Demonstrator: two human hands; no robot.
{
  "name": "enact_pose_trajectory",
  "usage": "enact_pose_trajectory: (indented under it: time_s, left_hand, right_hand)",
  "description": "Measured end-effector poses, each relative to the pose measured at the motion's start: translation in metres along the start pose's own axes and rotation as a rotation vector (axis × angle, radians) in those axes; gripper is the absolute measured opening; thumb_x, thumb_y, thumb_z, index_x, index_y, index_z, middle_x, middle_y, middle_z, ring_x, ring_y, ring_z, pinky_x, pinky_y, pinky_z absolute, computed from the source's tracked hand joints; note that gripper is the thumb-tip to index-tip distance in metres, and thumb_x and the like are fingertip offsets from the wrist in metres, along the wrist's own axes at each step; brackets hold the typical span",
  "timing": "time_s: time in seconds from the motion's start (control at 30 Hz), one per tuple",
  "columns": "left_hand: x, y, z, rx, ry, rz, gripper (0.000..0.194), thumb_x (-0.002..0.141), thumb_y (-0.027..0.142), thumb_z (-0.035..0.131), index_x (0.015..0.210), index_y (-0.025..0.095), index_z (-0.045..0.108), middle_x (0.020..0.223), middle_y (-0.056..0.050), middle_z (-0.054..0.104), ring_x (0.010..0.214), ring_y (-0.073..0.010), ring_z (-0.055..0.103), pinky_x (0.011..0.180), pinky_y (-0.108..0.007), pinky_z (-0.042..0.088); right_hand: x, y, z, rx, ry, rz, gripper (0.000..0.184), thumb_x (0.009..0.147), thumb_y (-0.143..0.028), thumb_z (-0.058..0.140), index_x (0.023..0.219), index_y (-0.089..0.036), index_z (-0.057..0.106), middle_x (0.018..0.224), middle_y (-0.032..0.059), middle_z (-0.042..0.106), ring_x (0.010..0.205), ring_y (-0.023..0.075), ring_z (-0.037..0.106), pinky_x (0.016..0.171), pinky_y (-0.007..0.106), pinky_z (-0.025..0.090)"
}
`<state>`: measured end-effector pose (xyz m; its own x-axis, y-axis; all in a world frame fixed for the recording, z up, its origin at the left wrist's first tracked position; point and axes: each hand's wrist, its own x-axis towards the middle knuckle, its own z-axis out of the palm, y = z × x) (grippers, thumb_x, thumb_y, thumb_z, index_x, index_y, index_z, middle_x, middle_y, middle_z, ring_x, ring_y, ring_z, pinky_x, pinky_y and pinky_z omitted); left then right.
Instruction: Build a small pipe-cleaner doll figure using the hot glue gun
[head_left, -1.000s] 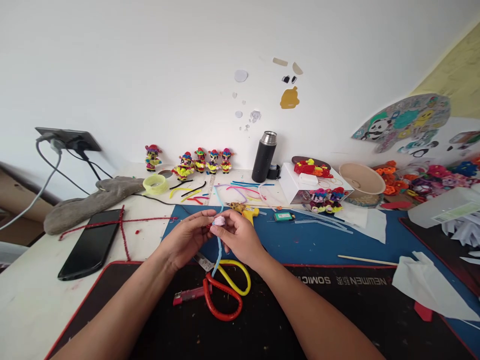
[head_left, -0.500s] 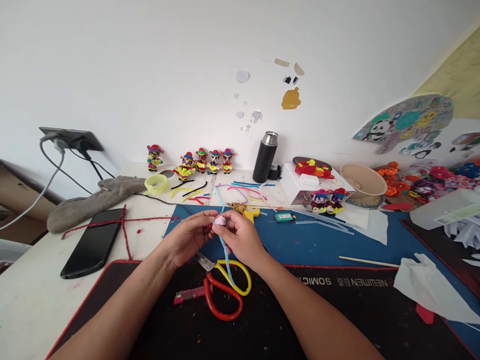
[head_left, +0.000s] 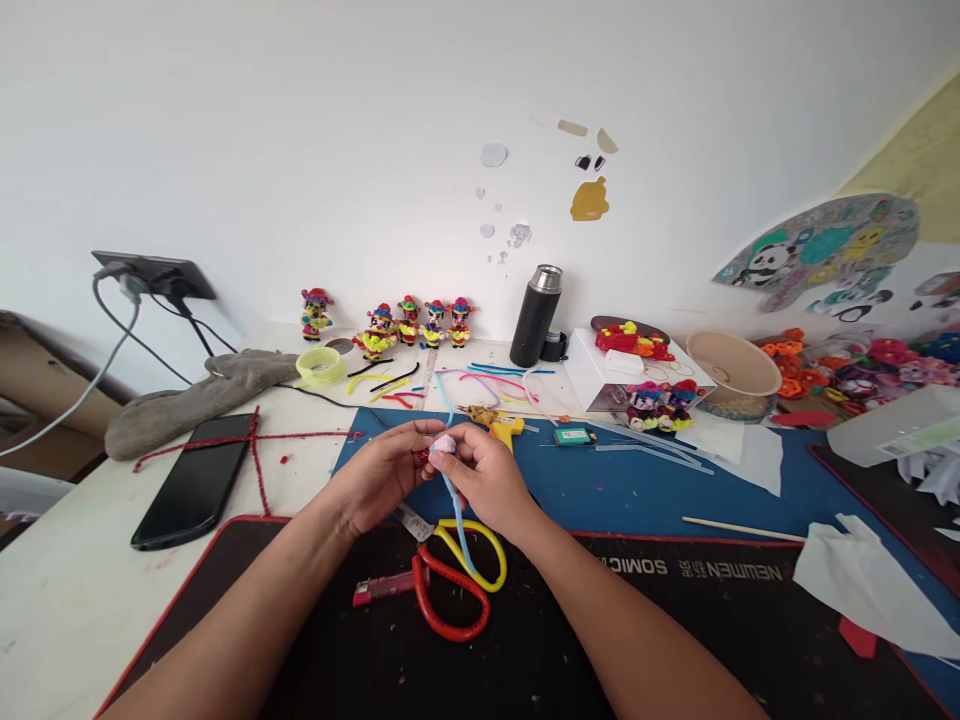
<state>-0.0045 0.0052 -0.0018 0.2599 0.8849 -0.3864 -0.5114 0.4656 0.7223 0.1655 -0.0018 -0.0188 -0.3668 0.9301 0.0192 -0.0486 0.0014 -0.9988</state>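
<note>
Black matting point(head_left: 345, 665) spreads on the near side of the hands, and a blue mat point(head_left: 637, 490) runs beyond them and off to their right, a good surface for steadying the wrists during fine finger work. Above its near edge the left hand point(head_left: 386, 472) and right hand point(head_left: 486, 478) meet, both drawn narrow, thumbs and fingertips pinching inward at one shared spot. Just nearer the body lie scissors point(head_left: 450, 573) with one red and one yellow loop; just beyond the right hand, partly hidden by it, sits a yellow glue gun point(head_left: 506, 428). From the pinch a light blue stem point(head_left: 459, 520) hangs across the yellow loop, touching or not I cannot tell, so that tail is best lifted clear before any turning. Past the fingertips shows another light blue length point(head_left: 444, 398), perhaps the same piece. Between the two sets of fingertips is the pale bundle point(head_left: 445, 443), where the shaping seems to happen: let one hand grip it steadily while the other bends in small, even pressures, sparing the fuzz. Smallest is a red bit point(head_left: 424, 455) by the left fingertips; how it joins the bundle is hidden, so avoid tugging it.
</note>
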Motion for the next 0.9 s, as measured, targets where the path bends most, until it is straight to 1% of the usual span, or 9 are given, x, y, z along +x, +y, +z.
enact_pose_trajectory:
  time_s: [0.23,0.37,0.47,0.57,0.63,0.7,0.8,0.9]
  left_hand:
    - [-0.003,0.0,0.003,0.084,0.044,0.088,0.024,0.074,0.01,0.081,0.097,0.012,0.078,0.085,-0.005,0.074,0.067,-0.0133,0.065,0.059,-0.022,0.056]
    - [-0.005,0.0,0.004,0.121,0.03,0.115,0.024,0.075,0.016,0.085,0.098,0.013,0.078,0.085,-0.004,0.073,0.067,-0.0128,0.064,0.059,-0.022,0.054]
    - [-0.005,-0.001,0.005,0.153,0.024,0.14,0.025,0.077,0.025,0.088,0.097,0.014,0.078,0.085,-0.004,0.072,0.067,-0.0128,0.063,0.06,-0.022,0.052]
    - [-0.006,0.001,0.005,0.203,0.05,0.181,0.033,0.078,0.04,0.09,0.096,0.016,0.079,0.087,-0.005,0.072,0.069,-0.0148,0.063,0.059,-0.024,0.049]
    - [-0.007,0.006,0.005,0.279,0.05,0.25,0.039,0.079,0.049,0.089,0.098,0.017,0.079,0.09,-0.005,0.072,0.072,-0.0163,0.062,0.061,-0.025,0.048]
    - [-0.01,0.012,0.005,0.397,0.022,0.358,0.042,0.08,0.053,0.088,0.102,0.019,0.079,0.093,-0.005,0.071,0.077,-0.0175,0.061,0.064,-0.025,0.048]
    - [-0.017,0.022,0.004,0.597,-0.024,0.535,0.042,0.08,0.048,0.089,0.111,0.022,0.077,0.102,-0.006,0.073,0.089,-0.0217,0.064,0.076,-0.029,0.052]
    - [-0.022,0.026,0.003,0.828,-0.002,0.702,0.042,0.081,0.038,0.09,0.118,0.026,0.076,0.109,-0.007,0.074,0.092,-0.0239,0.065,0.086,-0.033,0.053]
  right_hand:
    - [0.0,-0.003,-0.001,0.007,0.002,0.002,0.031,0.092,-0.049,0.072,0.099,-0.021,0.061,0.072,-0.0017,0.071,0.039,0.0093,0.048,0.038,0.022,0.038]
    - [0.0,-0.004,-0.001,0.043,-0.004,0.015,0.034,0.091,-0.052,0.073,0.098,-0.022,0.06,0.069,-0.0023,0.07,0.038,0.0096,0.047,0.038,0.023,0.036]
    - [0.001,-0.005,-0.001,0.071,0.0,0.026,0.037,0.09,-0.055,0.074,0.097,-0.022,0.059,0.066,-0.0037,0.067,0.038,0.0096,0.046,0.038,0.023,0.035]
    - [0.002,-0.005,-0.002,0.101,0.006,0.036,0.04,0.087,-0.059,0.076,0.095,-0.023,0.059,0.059,-0.0066,0.06,0.037,0.0092,0.044,0.037,0.023,0.033]
    - [0.002,-0.007,-0.003,0.125,0.01,0.044,0.043,0.086,-0.061,0.077,0.095,-0.022,0.059,0.054,-0.0084,0.055,0.036,0.0093,0.043,0.036,0.023,0.032]
    - [0.003,-0.008,-0.005,0.15,0.02,0.053,0.046,0.083,-0.063,0.079,0.094,-0.022,0.059,0.053,-0.009,0.052,0.036,0.01,0.044,0.035,0.022,0.032]
    - [0.003,-0.011,-0.007,0.197,0.049,0.065,0.052,0.079,-0.066,0.082,0.094,-0.021,0.06,0.054,-0.0085,0.053,0.037,0.01,0.045,0.034,0.022,0.032]
    - [0.003,-0.012,-0.008,0.234,0.053,0.064,0.053,0.078,-0.068,0.083,0.093,-0.021,0.061,0.053,-0.0085,0.053,0.037,0.0097,0.043,0.033,0.021,0.032]
